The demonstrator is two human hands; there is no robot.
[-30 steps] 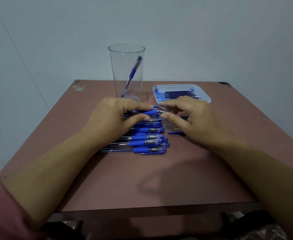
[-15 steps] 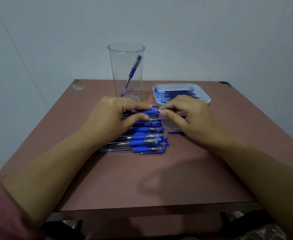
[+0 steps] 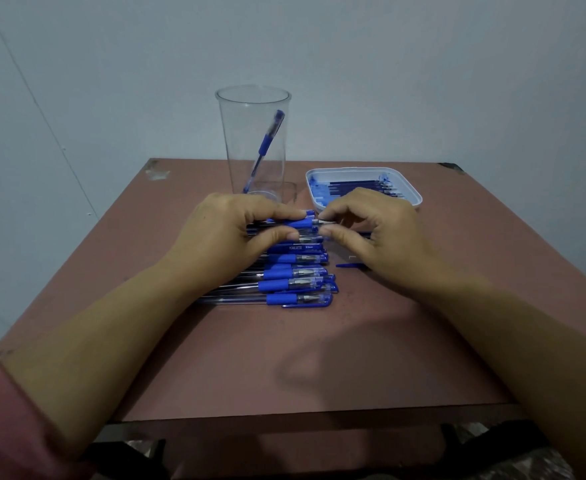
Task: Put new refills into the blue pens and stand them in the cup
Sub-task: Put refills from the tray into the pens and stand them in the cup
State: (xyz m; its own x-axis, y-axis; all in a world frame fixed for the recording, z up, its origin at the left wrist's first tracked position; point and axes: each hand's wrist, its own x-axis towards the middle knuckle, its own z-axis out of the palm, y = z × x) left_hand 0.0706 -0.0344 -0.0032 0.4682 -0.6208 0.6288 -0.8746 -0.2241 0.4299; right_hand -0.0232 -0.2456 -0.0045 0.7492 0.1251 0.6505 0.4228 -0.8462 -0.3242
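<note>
Both hands work over the desk, just in front of the cup. The left hand grips the held pen at its blue sleeve, thumb below and fingers curled over. The right hand pinches the pen's silver tip end between thumb and forefinger. The pen's long axis runs left to right across the view, tip toward the right hand, so any unscrewing or pulling would go along that line, rightward. It sits just above the far end of the row of pens, which lie parallel to it. The tray of refills is just beyond the right hand, the nearer hand for fetching one. One finished pen leans inside the cup. A small blue piece lies on the desk under the right hand. Against half a second ago: both grips are unchanged and nothing has visibly separated; cup, tray and row have not moved.
</note>
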